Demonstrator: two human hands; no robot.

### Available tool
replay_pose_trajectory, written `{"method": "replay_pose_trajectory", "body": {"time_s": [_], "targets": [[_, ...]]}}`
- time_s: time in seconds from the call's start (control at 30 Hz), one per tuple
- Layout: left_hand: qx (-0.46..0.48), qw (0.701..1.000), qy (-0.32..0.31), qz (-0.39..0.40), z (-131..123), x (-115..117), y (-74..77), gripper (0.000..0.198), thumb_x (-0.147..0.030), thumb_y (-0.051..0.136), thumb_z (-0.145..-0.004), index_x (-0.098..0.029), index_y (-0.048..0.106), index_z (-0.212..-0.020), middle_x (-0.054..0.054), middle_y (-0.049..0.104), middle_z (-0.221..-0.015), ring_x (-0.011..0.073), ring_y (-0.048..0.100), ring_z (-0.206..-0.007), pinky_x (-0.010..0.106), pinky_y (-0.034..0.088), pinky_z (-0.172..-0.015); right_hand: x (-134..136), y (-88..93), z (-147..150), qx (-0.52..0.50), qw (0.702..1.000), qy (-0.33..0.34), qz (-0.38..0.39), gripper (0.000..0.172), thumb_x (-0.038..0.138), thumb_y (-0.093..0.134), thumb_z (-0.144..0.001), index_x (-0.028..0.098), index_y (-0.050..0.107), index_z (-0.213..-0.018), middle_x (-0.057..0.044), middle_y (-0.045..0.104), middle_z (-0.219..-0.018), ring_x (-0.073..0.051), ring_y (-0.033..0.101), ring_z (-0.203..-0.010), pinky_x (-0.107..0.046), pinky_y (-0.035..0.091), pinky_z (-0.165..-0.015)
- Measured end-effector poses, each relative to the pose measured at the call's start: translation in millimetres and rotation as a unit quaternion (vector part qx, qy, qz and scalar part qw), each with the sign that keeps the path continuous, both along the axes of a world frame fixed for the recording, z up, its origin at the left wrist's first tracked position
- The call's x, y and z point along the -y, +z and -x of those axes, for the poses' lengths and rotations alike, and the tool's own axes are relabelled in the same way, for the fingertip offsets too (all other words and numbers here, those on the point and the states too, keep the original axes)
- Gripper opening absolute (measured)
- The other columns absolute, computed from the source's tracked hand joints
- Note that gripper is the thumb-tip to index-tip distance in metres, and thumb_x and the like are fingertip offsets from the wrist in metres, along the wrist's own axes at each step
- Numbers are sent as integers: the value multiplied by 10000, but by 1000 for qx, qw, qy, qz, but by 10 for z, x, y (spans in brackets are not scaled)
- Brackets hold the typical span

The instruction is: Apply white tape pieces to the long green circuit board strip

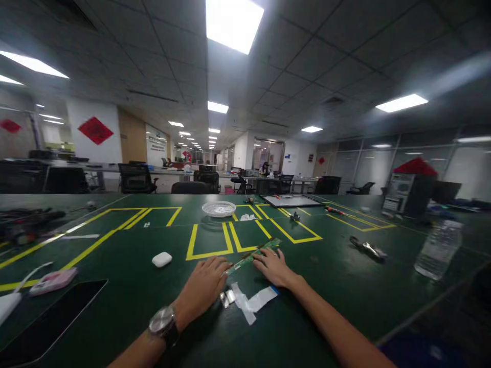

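A narrow green circuit board [247, 260] lies slantwise in front of me, its far right end a little higher in view. My left hand [209, 281], with a wristwatch [163, 321] on the wrist, has its fingers closed at the board's near left end. Further along, my right hand [272, 267] grips the board near its right end, fingers bent over it. Just below the board are white tape-like strips [242, 303], with a flat white ribbon piece [263, 299] that has a blue end. Small shiny bits [226, 298] sit beside my left hand.
On the green table [318, 317] are a white earbud case [161, 259], a black phone [57, 317] and a pink device [53, 281] at left. A white basket [218, 208] stands beyond the hands. A metal tool [367, 249] and a water bottle [439, 250] are at right.
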State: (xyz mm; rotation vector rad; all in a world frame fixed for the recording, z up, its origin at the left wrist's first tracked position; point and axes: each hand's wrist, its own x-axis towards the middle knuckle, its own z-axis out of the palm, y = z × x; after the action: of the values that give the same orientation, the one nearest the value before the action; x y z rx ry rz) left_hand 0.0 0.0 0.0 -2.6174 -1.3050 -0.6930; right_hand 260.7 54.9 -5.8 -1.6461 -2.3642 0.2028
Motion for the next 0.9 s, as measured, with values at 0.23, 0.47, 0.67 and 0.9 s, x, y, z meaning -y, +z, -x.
{"method": "replay_pose_trajectory", "body": {"time_s": [0.23, 0.47, 0.67, 0.9], "targets": [[6, 999, -30, 45, 128, -71, 55, 263, -251, 405, -1001, -240, 571, -1205, 54, 606, -1246, 235, 533, -1160, 403, 410, -990, 240, 152, 338, -16, 977, 208, 49, 455, 499, 265, -1002, 391, 463, -1398, -17, 348, -1543, -275, 208, -1445, -584, 42, -1129], [-5, 990, -57, 129, 193, -82, -17, 434, -250, 452, -978, -284, 411, -1408, 49, 426, -1490, 234, 404, -1346, 419, 359, -1057, 430, 299, 415, -52, 944, 326, 23, 420, 374, 441, -974, 288, 495, -1381, -67, 398, -1510, -249, 308, -1402, -465, 182, -1138], [-24, 987, -52, 150, 215, -64, -36, 357, -319, 396, -1008, -299, 483, -1354, 30, 456, -1473, 235, 405, -1351, 435, 363, -1042, 551, 295, 380, -78, 928, 365, -21, 320, 320, 604, -890, 212, 637, -1189, -80, 624, -1205, -193, 550, -1135, -319, 372, -1013], [-45, 992, -16, 117, 197, -41, -8, 291, -288, 453, -979, -238, 566, -1242, 71, 525, -1397, 256, 467, -1286, 423, 408, -971, 496, 333, 185, -23, 948, 315, -31, 265, 403, 702, -809, 219, 698, -1001, -68, 635, -1138, -226, 556, -1091, -361, 370, -970]]}}
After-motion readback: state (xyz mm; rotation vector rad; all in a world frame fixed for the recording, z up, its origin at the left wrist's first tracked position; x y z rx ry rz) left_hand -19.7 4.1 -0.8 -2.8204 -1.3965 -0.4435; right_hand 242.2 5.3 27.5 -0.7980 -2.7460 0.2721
